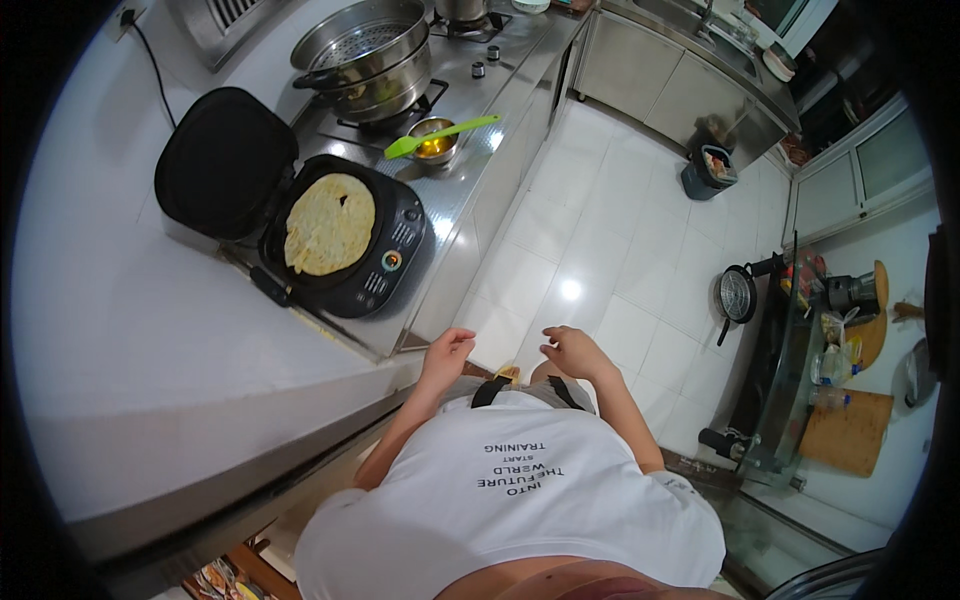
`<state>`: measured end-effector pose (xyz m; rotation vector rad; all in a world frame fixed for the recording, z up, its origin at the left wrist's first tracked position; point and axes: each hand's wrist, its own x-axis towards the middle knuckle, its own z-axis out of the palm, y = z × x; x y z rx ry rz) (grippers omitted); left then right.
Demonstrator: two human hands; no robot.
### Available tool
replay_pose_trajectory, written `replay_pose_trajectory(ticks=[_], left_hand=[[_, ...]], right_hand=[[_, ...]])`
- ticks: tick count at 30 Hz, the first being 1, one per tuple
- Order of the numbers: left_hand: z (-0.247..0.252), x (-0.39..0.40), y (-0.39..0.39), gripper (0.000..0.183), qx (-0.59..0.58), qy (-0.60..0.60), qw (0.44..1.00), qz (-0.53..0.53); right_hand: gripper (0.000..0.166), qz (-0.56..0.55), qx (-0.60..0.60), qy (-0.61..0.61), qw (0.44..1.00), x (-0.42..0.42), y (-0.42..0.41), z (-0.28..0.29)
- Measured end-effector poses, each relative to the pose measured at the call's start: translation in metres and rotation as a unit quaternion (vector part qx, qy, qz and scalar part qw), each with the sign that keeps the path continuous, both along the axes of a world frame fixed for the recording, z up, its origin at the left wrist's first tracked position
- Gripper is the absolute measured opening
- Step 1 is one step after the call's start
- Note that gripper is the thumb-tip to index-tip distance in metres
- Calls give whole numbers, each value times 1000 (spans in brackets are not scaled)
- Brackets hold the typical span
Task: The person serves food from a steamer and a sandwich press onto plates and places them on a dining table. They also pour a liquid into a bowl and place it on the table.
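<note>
My left hand (448,358) hangs in front of my waist near the counter's corner, fingers loosely curled, touching nothing. My right hand (576,352) is level with it over the floor, its fingers apart and nothing in them. On the steel counter (465,180) ahead to the left, an electric griddle (401,217) stands with its lid (229,161) raised. A browned flatbread (330,225) with a small dark hole lies on its plate. Beside the griddle is a small metal bowl (442,156) of yellow oil, with a green silicone brush (469,126) laid across its rim.
A steel steamer pot (382,90) stands on the gas stove behind the bowl. A waste bin (701,180) is on the tiled floor by the sink cabinets (660,75). At right, a glass shelf (780,375) stands near a black pan (735,294) and a wooden board (847,433).
</note>
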<state>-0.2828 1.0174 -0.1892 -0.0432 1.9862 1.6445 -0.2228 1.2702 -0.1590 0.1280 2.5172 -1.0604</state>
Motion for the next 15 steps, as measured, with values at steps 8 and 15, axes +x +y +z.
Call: replay_pose_trajectory(ticks=[8, 15], left_hand=[[-9, -58, 74, 17, 0, -21, 994, 110], [-14, -161, 227, 19, 0, 1, 999, 50]], right_hand=[[39, 132, -3, -9, 991, -118, 77, -15], [38, 130, 26, 25, 991, -217, 220, -18]])
